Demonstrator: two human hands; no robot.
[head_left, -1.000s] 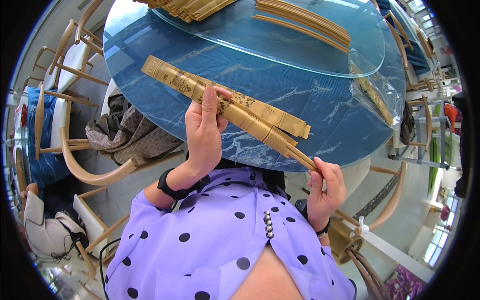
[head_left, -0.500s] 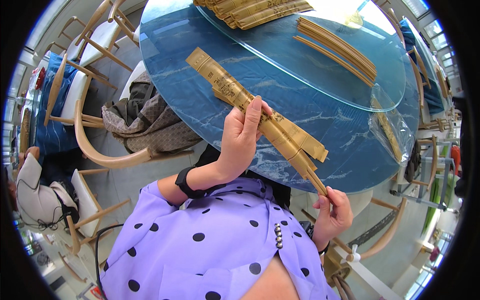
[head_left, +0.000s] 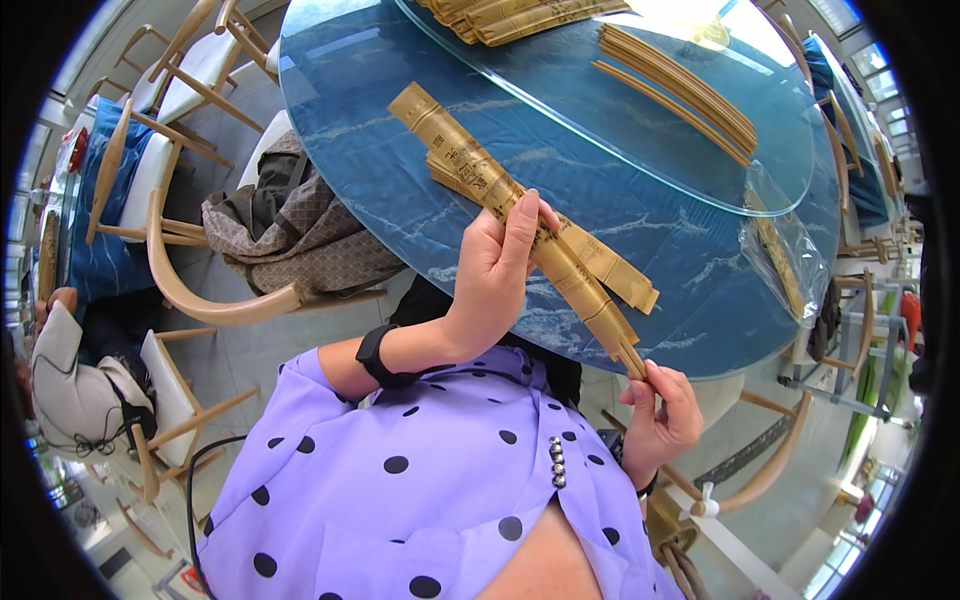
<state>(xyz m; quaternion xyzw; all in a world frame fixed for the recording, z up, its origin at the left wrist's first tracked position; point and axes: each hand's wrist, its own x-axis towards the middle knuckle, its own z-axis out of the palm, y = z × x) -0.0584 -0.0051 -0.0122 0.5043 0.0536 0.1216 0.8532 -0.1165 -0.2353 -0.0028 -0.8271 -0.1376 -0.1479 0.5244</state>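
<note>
My left hand (head_left: 495, 260) is closed around a long gold-brown paper chopstick sleeve (head_left: 575, 275), thumb on top, holding it slantwise above the near part of the table. The sleeve's upper end looks rounded. From its lower end a short length of chopsticks (head_left: 632, 360) sticks out, pinched at the tips between the thumb and fingers of my right hand (head_left: 665, 410). How many chopsticks there are I cannot tell. Flat paper sleeves (head_left: 615, 272) show crosswise behind the held one, partly hidden by it and my left hand; whether they touch it is unclear.
A glass turntable (head_left: 600, 120) sits on the round blue table (head_left: 360, 150). It bears bare chopsticks (head_left: 690, 90) and a pile of gold sleeves (head_left: 520, 20). A clear plastic bag (head_left: 785, 255) lies at the right edge. A bag (head_left: 290, 230) rests on a chair at the left.
The chopsticks sit deeper in the sleeve, with less of them showing. My right hand has moved slightly up and left. The sleeve's upper end has become rounder.
</note>
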